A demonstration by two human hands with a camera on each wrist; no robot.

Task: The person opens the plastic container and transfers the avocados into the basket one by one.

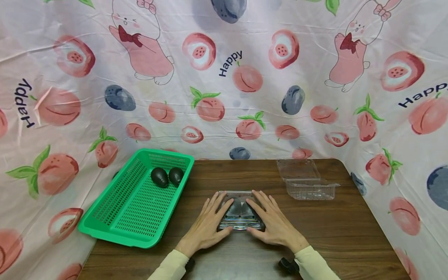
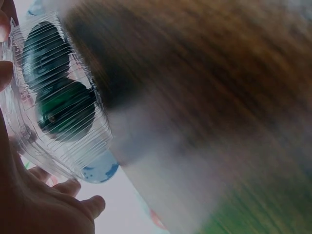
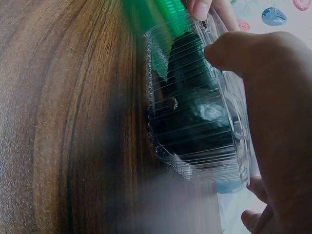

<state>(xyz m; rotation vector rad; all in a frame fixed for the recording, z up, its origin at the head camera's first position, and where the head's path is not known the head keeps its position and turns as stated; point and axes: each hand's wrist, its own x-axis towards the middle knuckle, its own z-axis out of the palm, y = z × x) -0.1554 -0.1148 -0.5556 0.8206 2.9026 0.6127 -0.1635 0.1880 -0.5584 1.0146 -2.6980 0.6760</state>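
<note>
A clear plastic clamshell box (image 1: 241, 224), its lid down, sits on the table in front of me. Through its ribbed wall, two dark avocados (image 2: 66, 109) show side by side. My left hand (image 1: 209, 223) lies over the left part of the lid with spread, fairly straight fingers, its thumb at the near edge. Mirroring it, my right hand (image 1: 274, 222) presses the right part. In the right wrist view the thumb (image 3: 226, 51) rests at the lid's rim, above the avocados (image 3: 195, 117). Both hands cover the box's sides in the head view.
On the left stands a green plastic basket (image 1: 120, 237) holding two more avocados (image 1: 160, 177) near its far end. A second clear clamshell box (image 1: 309, 190), lid raised, is at the back right of the brown wooden table (image 1: 343, 233). Fruit-printed cloth (image 1: 259, 147) surrounds the table.
</note>
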